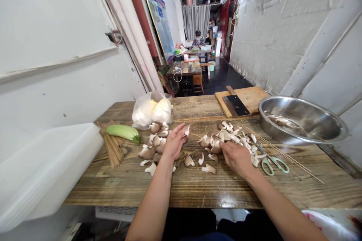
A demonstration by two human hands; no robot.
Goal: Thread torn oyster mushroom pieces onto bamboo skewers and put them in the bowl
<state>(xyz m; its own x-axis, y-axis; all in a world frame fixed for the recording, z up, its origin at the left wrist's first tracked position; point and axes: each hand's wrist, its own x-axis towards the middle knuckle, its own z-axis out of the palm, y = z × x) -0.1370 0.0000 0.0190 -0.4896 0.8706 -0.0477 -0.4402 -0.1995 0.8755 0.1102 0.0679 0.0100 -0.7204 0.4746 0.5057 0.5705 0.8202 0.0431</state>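
Observation:
My left hand [175,143] pinches an oyster mushroom piece [186,129] between thumb and fingers. A thin wooden skewer [195,134] runs from beside that piece toward a cluster of mushroom pieces [210,143] on the right. My right hand [236,157] is closed at the right end of this cluster, which seems threaded on the skewer; its fingertips are partly hidden. Under and beside my left wrist lies a pile of mushrooms [154,148]. More torn mushrooms [226,135] are heaped behind my right hand, and a few loose pieces [208,169] lie between my hands.
Green-handled scissors [273,161] and loose skewers [291,157] lie right, near a steel basin [302,120]. Behind are a cleaver [236,104] and cutting board [251,99]. Left are a plastic bag [144,109], green squash [122,132], skewer bundle [114,150] and white containers [53,169]. A person [198,40] sits far back.

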